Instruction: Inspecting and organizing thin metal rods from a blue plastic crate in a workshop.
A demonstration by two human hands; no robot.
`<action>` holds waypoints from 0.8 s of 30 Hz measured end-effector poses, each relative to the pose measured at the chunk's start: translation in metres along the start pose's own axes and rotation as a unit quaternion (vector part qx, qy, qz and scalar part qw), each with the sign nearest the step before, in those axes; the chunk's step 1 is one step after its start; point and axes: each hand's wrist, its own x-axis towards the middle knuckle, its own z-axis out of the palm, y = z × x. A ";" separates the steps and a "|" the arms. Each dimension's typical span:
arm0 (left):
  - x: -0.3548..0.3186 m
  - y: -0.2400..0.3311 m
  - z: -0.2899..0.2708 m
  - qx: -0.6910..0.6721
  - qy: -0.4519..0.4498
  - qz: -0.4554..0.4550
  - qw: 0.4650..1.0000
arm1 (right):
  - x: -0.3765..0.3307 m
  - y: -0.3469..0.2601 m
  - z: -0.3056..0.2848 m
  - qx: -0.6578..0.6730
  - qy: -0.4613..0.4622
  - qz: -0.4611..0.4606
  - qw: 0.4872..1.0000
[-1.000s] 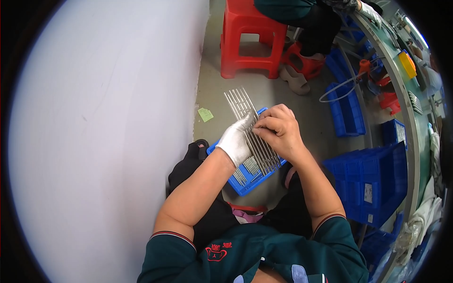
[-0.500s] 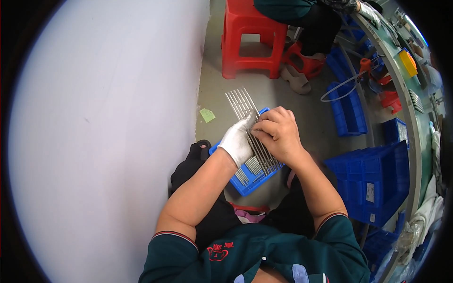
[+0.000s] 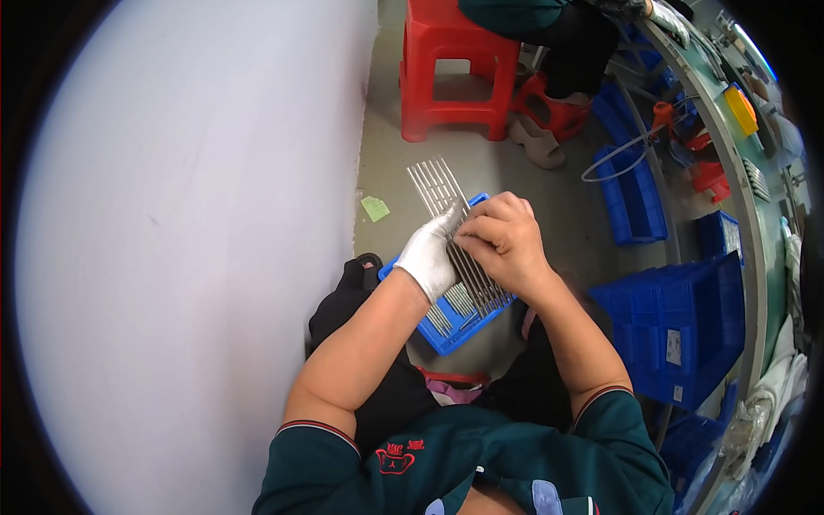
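Several thin metal rods (image 3: 437, 184) lie side by side in a flat row, tilted across my lap above a blue tray (image 3: 449, 342). My left hand (image 3: 428, 257), in a white glove, is wrapped round the row from the left. Bare and closed, my right hand (image 3: 505, 238) pinches at the right edge of the row; its thumb and forefinger meet near the rods, and what lies between the tips is too small to make out. More short metal rods (image 3: 459, 300) rest in the tray, partly hidden beneath the held row.
A white wall (image 3: 197, 240) stands close on my left. Ahead is a red stool (image 3: 457, 73), with a seated person beyond it. Blue crates (image 3: 665, 326) are stacked on the right beneath a long green-topped workbench (image 3: 777, 257). A green paper slip (image 3: 374, 209) lies on the floor.
Both hands keep their grip on the rods and stay nearly in place. The whole view has shifted very slightly.
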 end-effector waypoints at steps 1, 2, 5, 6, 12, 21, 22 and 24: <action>0.003 -0.001 -0.005 0.003 -0.013 0.012 1.000 | 0.001 -0.002 0.001 -0.014 -0.005 -0.027 1.000; 0.004 -0.001 -0.009 0.006 -0.026 0.024 0.999 | 0.000 -0.003 0.005 -0.024 -0.008 -0.028 0.999; 0.006 -0.001 -0.005 0.024 -0.012 0.022 0.999 | -0.001 -0.001 0.007 -0.027 -0.010 -0.011 1.000; 0.004 -0.001 -0.002 0.024 -0.012 0.022 0.999 | -0.002 0.000 0.007 -0.027 -0.010 -0.011 1.000; -0.005 0.006 0.005 -0.008 0.029 -0.002 1.000 | 0.001 0.003 -0.011 0.068 0.036 0.071 0.995; -0.004 0.019 0.006 0.024 0.087 0.061 0.994 | -0.012 0.011 -0.014 0.091 0.019 0.129 0.987; -0.003 0.019 0.006 0.024 0.087 0.060 0.994 | -0.012 0.012 -0.014 0.067 0.022 0.095 0.993; -0.001 0.018 0.006 0.004 0.103 0.060 0.993 | -0.013 0.013 -0.014 0.042 0.024 0.062 0.997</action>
